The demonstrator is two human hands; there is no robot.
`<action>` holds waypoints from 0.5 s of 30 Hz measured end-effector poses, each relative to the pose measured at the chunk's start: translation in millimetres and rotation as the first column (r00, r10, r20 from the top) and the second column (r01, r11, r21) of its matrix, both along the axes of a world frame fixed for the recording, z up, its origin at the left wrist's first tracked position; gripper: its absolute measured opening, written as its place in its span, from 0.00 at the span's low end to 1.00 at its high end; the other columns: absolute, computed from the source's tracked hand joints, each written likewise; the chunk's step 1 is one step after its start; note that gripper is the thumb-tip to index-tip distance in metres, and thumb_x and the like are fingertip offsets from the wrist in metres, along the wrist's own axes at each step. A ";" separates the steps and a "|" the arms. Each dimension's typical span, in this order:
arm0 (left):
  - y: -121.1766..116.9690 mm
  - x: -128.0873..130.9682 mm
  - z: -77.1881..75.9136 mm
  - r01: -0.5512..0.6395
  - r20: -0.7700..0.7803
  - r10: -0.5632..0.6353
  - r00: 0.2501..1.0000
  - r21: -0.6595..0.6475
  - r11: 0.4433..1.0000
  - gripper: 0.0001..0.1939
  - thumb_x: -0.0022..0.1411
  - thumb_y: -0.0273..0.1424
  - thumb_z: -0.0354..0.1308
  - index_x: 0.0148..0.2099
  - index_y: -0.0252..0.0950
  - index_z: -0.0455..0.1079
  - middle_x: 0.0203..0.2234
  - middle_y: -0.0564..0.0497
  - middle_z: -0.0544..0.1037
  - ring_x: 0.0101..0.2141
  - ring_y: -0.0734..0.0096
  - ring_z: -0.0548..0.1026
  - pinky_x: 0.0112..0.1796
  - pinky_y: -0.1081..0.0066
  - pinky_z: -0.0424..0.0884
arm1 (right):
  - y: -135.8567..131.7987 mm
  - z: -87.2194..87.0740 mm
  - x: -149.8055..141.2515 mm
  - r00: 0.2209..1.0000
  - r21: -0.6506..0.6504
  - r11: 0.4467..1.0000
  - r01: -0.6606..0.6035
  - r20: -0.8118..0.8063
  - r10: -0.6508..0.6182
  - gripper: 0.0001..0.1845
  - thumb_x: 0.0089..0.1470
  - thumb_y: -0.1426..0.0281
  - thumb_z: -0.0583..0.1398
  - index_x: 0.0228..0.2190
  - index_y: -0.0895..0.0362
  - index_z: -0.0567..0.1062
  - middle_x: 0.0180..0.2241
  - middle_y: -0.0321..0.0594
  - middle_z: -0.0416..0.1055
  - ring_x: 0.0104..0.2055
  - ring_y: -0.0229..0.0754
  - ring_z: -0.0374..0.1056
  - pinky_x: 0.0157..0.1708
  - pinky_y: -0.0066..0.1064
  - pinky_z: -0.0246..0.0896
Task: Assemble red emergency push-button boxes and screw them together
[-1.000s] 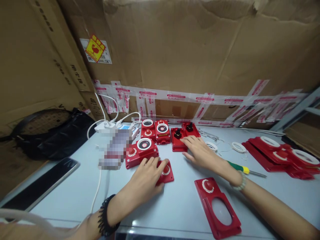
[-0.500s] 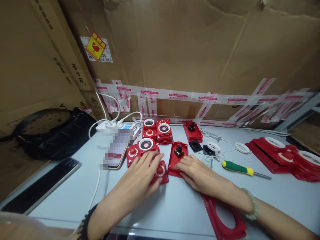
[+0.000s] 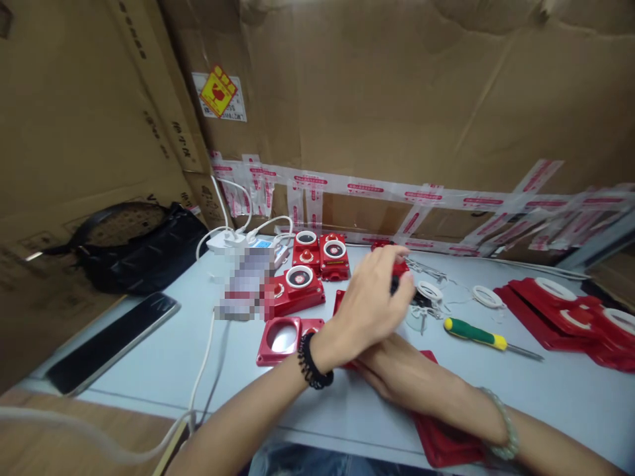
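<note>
My left hand (image 3: 374,304) crosses over my right wrist area, its thumb and fingers spread around a dark piece (image 3: 395,285); I cannot tell whether it touches it. Under it, my right hand (image 3: 401,367) rests at a red base box (image 3: 338,299) that is mostly covered; its fingertips are hidden. A red cover with a round hole (image 3: 262,354) lies left of my hands, its red dome partly behind my left wrist. Another red cover (image 3: 436,449) sits beneath my right forearm. Just beyond my left fingers, a red base (image 3: 381,244) is partly hidden.
Assembled red alarm units (image 3: 335,264) stand at the back, beside a power strip (image 3: 233,241) and a blurred phone. Rightward lie white rings (image 3: 487,297), a green-yellow screwdriver (image 3: 476,334) and stacked red covers (image 3: 540,317). A black bag (image 3: 139,251) and dark slab (image 3: 114,344) are left.
My right hand drew a red base nearer. My left hand left the holed red cover and swung right across my right hand, toward the dark pieces. The view turned slightly left.
</note>
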State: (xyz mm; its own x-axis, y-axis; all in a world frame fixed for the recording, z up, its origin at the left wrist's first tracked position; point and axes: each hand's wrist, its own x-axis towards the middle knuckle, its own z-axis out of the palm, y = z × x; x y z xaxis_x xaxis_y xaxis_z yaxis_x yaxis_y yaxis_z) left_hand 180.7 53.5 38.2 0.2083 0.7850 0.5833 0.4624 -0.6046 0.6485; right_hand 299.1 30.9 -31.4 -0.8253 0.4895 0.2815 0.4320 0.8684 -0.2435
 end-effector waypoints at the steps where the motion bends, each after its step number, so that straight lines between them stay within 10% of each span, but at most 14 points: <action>1: 5.8 -4.2 -4.4 0.001 0.002 -0.001 1.000 -0.019 1.000 0.12 0.66 0.27 0.51 0.52 0.34 0.63 0.44 0.45 0.74 0.46 0.62 0.71 0.50 0.61 0.67 | -1.1 3.8 0.0 1.000 -0.006 1.000 -0.021 0.018 0.021 0.16 0.56 0.77 0.52 0.45 0.59 0.72 0.46 0.47 0.73 0.49 0.45 0.66 0.50 0.36 0.61; 7: 16.0 -54.3 -31.9 0.026 -0.100 -0.033 0.994 -0.075 0.997 0.12 0.67 0.30 0.51 0.52 0.37 0.63 0.44 0.46 0.74 0.44 0.61 0.73 0.48 0.60 0.68 | -3.0 19.5 0.8 0.980 -0.103 0.993 0.051 0.194 -0.030 0.09 0.58 0.73 0.54 0.37 0.56 0.74 0.35 0.42 0.73 0.41 0.43 0.66 0.46 0.40 0.60; 15: 0.9 -94.6 -52.6 0.154 -0.262 -0.209 0.942 -0.216 0.964 0.19 0.66 0.35 0.53 0.56 0.38 0.60 0.51 0.44 0.70 0.51 0.59 0.69 0.52 0.58 0.65 | 26.5 33.3 23.0 0.964 -0.036 0.969 0.245 -0.092 -0.248 0.09 0.59 0.70 0.54 0.33 0.56 0.74 0.31 0.38 0.72 0.35 0.39 0.64 0.40 0.35 0.56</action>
State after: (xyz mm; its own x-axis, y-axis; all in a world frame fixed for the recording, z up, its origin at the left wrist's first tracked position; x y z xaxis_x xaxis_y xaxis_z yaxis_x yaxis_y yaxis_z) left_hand 86.1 54.4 -14.4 0.4911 0.8082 0.3251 0.5352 -0.5744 0.6194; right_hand 322.0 57.4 1.9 -0.6482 0.6822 0.3384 0.6057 0.7312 -0.3137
